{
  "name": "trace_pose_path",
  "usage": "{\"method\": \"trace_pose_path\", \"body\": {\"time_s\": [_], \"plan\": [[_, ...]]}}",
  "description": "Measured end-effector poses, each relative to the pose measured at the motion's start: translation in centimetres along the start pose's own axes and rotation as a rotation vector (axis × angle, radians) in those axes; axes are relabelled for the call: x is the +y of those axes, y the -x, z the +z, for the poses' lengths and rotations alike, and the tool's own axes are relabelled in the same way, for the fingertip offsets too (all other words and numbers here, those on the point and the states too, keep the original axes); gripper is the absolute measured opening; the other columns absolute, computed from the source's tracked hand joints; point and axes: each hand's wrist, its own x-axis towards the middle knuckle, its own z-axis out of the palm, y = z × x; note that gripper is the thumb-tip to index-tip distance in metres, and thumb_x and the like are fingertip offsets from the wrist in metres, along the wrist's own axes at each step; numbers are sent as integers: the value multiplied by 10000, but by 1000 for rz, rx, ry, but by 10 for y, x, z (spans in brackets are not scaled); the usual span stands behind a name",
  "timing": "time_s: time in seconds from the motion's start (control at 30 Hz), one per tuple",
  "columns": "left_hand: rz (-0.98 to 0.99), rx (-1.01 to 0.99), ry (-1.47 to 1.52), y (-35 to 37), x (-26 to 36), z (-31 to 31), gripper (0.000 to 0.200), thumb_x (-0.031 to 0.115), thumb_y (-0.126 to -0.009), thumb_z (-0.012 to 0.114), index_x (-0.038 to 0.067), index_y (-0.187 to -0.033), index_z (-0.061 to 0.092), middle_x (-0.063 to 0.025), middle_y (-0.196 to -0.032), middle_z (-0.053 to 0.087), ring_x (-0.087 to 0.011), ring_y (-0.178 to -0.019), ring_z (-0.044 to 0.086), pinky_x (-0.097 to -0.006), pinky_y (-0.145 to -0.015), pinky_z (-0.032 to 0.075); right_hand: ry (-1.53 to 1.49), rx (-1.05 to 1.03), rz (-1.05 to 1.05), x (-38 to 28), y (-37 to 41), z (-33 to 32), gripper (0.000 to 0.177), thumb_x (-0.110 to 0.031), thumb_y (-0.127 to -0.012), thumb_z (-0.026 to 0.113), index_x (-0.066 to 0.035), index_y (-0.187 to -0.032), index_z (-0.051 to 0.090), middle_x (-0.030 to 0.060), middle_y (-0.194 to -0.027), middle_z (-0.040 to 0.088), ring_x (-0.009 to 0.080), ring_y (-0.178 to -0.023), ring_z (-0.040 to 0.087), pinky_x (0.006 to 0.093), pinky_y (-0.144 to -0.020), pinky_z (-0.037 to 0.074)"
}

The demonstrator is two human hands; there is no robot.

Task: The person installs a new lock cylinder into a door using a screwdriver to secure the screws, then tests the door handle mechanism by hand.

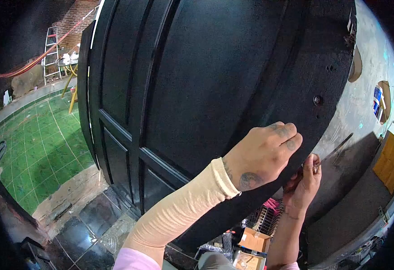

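A black panelled door (206, 76) fills the middle of the view. My left hand (269, 153), in a beige arm sleeve (183, 207), is closed in front of the door near its right edge. Its fingertips are turned away, so whatever it holds is hidden. Lower and to the right, my right hand (306, 184) is at the door's edge with thumb and fingers pinched together. What lies between them is too small to make out. Above my hands the door has a round hole (318, 100) with smaller marks near it.
A grey wall (363, 112) with cut-outs stands at right, one holding a blue can (377, 101). Below are open cardboard boxes (254, 240) and a wire basket (266, 216). Beyond the door's left side lie green tiles (43, 148) and a ladder (51, 54).
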Motion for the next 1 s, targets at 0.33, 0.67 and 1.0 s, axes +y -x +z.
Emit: {"method": "trace_pose_path", "body": {"time_s": [0.33, 0.67, 1.0], "plan": [[-61, -19, 48, -5, 2, -4, 285, 41, -813, 752, -8, -1081, 668, -113, -955, 632, -246, -836, 670, -330, -691, 571, -49, -1, 61, -11, 2, 8, 153, -230, -1007, 645, -110, -935, 583, -53, -589, 540, 19, -410, 497, 174, -340, 387], [-209, -87, 140, -8, 9, -10, 247, 6, -791, 768, 31, -1031, 713, -72, -896, 614, -196, -748, 656, -315, -634, 542, -137, -69, 154, -10, -1, 0, 168, -240, -1004, 648, -128, -919, 556, -50, -586, 540, 16, -402, 486, 176, -329, 363], [-165, 35, 41, -3, 17, -6, 409, 20, -737, 832, 59, -1133, 735, -54, -900, 640, -162, -730, 654, -283, -606, 535, -350, -295, 349, -4, -13, -19, 256, -288, -944, 729, -147, -1077, 562, -46, -692, 520, 14, -456, 435, 155, -361, 329]]}}
